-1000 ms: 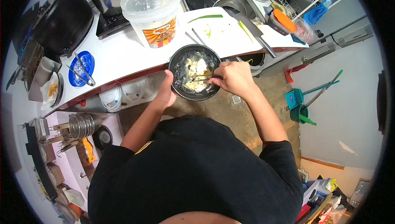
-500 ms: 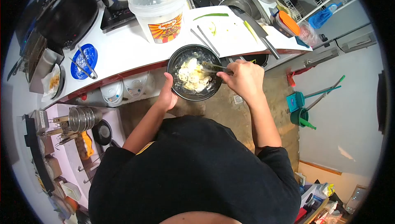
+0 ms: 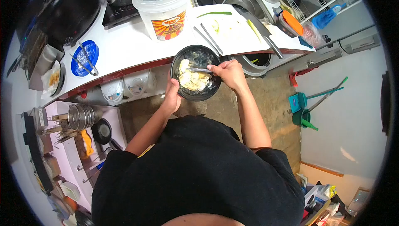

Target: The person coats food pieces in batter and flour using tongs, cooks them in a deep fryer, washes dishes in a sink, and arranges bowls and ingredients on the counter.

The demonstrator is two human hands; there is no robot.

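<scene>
One bowl [image 3: 204, 58] has food [image 3: 192, 79] inside. At the bowl's left, the left hand [image 3: 171, 96] is clamped on its side; at the bowl's right, the right hand [image 3: 229, 74] pinches a utensil [image 3: 200, 70], which touches this food. The bench [image 3: 118, 47] is beyond the bowl.

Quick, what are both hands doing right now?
Left hand: holding the black bowl by its side.
Right hand: closed on a utensil dipped into the bowl.

Tongs [image 3: 87, 57] on a blue plate [image 3: 94, 52], orange-lidded container [image 3: 292, 24], teal dustpan [image 3: 294, 104] beside green bucket [image 3: 298, 118]
</scene>
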